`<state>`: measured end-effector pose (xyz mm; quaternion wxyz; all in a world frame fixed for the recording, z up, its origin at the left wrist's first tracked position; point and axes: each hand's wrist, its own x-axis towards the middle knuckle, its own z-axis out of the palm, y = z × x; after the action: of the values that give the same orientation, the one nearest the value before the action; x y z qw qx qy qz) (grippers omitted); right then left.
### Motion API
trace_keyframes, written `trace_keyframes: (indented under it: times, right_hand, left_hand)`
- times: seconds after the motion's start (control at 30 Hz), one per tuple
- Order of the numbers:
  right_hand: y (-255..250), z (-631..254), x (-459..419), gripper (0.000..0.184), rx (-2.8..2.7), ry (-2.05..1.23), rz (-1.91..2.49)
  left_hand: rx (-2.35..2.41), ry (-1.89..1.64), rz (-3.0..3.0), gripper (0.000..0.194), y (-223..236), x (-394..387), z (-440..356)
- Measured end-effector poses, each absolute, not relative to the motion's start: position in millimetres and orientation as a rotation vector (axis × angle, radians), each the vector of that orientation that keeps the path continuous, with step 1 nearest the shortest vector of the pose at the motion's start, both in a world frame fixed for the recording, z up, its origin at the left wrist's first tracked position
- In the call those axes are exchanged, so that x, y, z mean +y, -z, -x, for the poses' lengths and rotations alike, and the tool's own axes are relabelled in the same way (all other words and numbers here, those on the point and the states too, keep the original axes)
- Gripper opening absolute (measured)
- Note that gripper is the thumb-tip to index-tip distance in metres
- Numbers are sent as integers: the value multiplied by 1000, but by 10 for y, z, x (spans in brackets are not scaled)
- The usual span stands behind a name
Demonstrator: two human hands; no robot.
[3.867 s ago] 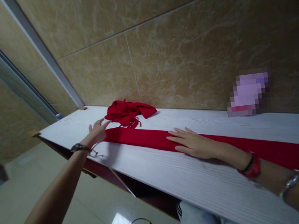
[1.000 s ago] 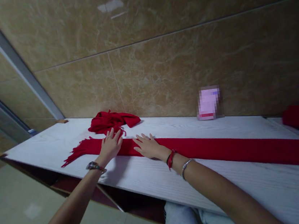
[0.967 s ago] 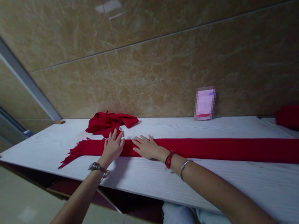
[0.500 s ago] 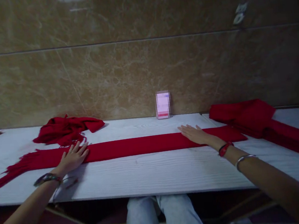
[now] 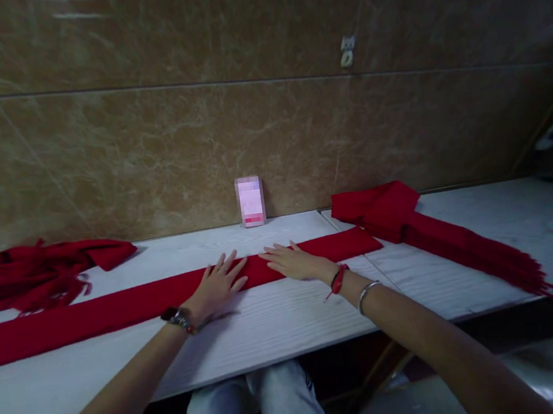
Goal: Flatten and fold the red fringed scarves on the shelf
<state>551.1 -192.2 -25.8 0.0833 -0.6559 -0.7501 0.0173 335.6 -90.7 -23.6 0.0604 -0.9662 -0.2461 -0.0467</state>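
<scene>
A long red scarf [image 5: 118, 312] lies flat in a narrow strip along the white table, its left end running out of view. My left hand [image 5: 219, 286] rests on it with fingers spread, near the middle of the view. Close by on the right, my right hand [image 5: 294, 262] lies flat on the same strip, fingers stretched out. Neither hand grips the cloth. Right of the strip's end is another red scarf [image 5: 388, 217], partly folded, with a fringed end toward the table's front edge. A crumpled red scarf [image 5: 47, 269] lies behind the strip at the left.
The white wood-grain table [image 5: 290, 319] stands against a brown marble-patterned wall [image 5: 158, 147]. A phone [image 5: 251, 201] with a blurred screen leans upright on that wall. A small white fitting [image 5: 347, 52] is fixed higher up. My legs [image 5: 251, 411] are under the front edge.
The view has turned to the right, bringing the right scarf's fringe into sight. My left hand has moved right along the scarf, so both hands are now close together.
</scene>
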Motion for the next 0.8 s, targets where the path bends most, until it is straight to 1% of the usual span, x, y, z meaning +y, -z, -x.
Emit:
trace_keyframes:
  times: [0.1,0.27,0.33,0.4,0.5,0.6,0.7,0.8]
  right_hand:
    - [359,-5827,-2082,46,-2193,-58,2051]
    - [460,-6870,-2537,47,-1836,-37,2418]
    - [451,-7147,-2651,48,-1810,-23,2473]
    - [415,-7244,-2687,48,-1817,5,2469]
    - [336,-7031,-2615,49,-1832,102,2372]
    - [274,-6521,-2474,51,-1977,129,2126]
    - [265,-6036,-2387,47,-2237,28,1820]
    - [308,-5848,-2407,40,-2365,85,1727]
  left_hand:
    - [-671,81,2967,50,334,-848,-3306]
    - [-646,23,2986,51,341,-746,-3186]
    - [-647,14,2999,51,322,-759,-3201]
    - [-643,32,3008,50,298,-773,-3224]
    - [-539,158,3029,47,233,-798,-3257]
    - [-395,265,3063,36,134,-852,-3282]
    - [-388,206,3053,29,58,-916,-3275]
    - [-401,144,3000,27,36,-947,-3228]
